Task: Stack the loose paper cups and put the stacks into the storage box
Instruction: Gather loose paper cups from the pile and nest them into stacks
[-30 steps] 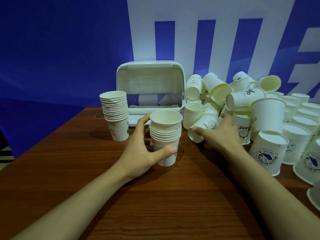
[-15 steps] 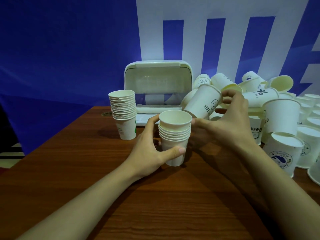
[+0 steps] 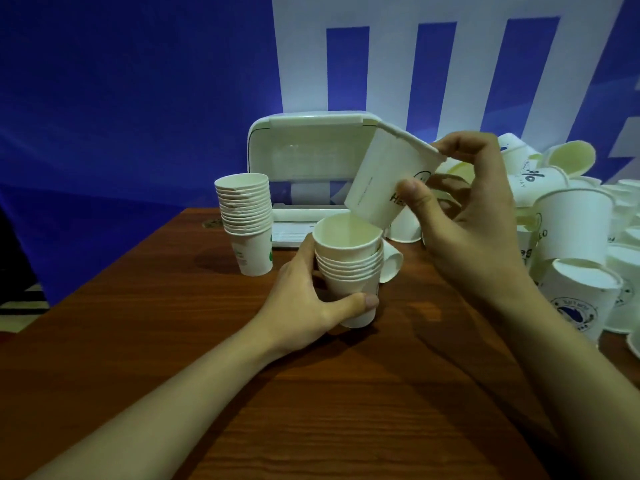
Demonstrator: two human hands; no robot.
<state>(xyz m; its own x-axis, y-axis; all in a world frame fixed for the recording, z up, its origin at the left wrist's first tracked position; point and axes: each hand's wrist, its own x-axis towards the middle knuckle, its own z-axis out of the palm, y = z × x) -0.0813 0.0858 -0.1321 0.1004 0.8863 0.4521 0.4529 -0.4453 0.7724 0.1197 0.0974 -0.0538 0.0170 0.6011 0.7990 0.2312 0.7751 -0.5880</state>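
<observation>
My left hand [image 3: 304,303] grips a short stack of white paper cups [image 3: 348,268] standing on the wooden table [image 3: 311,410]. My right hand [image 3: 464,216] holds a single white cup [image 3: 384,178], tilted, its base just above the stack's open top. A taller finished stack [image 3: 247,220] stands to the left. Behind them sits the white storage box [image 3: 304,157], lid raised. A heap of loose cups [image 3: 571,216] fills the right side.
A blue and white backdrop hangs close behind the table. The table's left edge runs diagonally past the tall stack. One loose cup [image 3: 391,266] lies on its side just right of the held stack.
My right hand picked a loose cup from the heap, lifted it and brought it left over the stack. My left hand has kept its hold on the stack.
</observation>
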